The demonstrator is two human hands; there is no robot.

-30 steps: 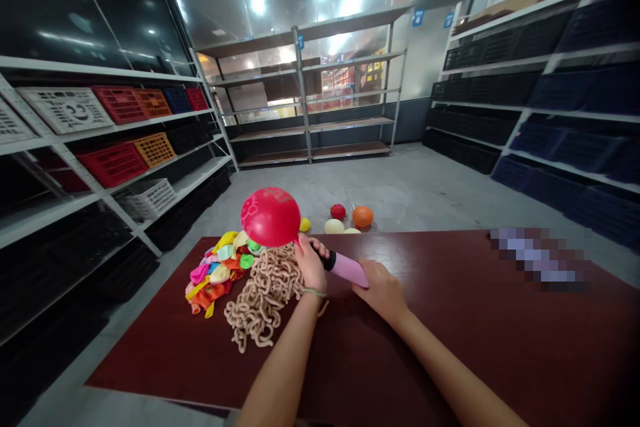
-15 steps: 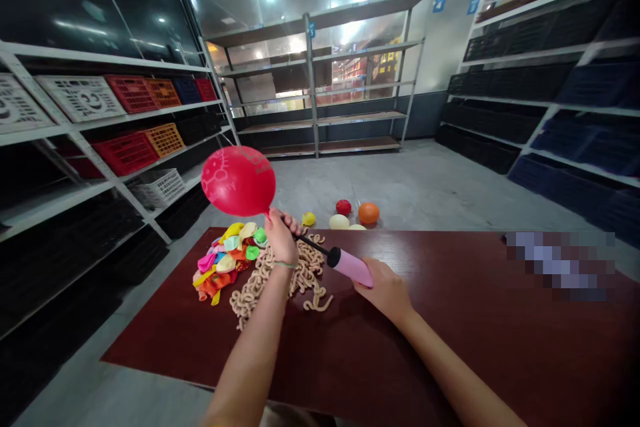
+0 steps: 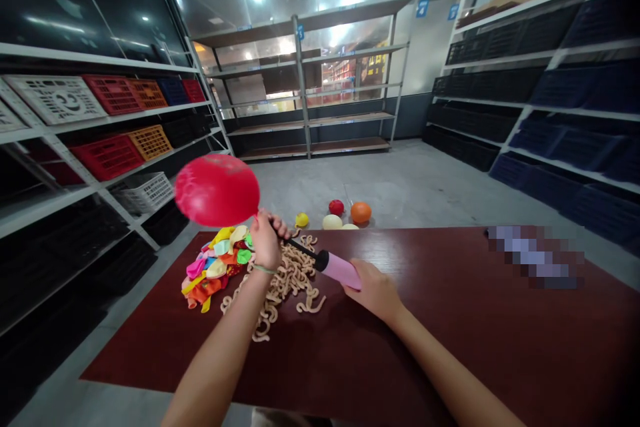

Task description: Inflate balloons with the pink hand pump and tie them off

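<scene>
My left fingers (image 3: 274, 225) are clenched around the neck of a red balloon (image 3: 217, 190), holding it on the black nozzle of a pink hand pump (image 3: 340, 271). The inflated balloon hangs in the air above the dark red surface (image 3: 450, 327). My right fingers (image 3: 359, 271) grip the pump's pink barrel. Beside my left wrist lie a heap of limp balloons (image 3: 215, 271) and a tangle of beige curly strands (image 3: 293, 275), with inflated balloons (image 3: 333, 221) beyond on the floor (image 3: 425, 180)

Looked like a warehouse stockroom: lined with white steel shelving (image 3: 301, 80) holding red plastic crates (image 3: 113, 157), marked with blue numbered signs (image 3: 423, 8), floored in bare concrete (image 3: 400, 173), enclosed by tall glass walls (image 3: 100, 7).
</scene>
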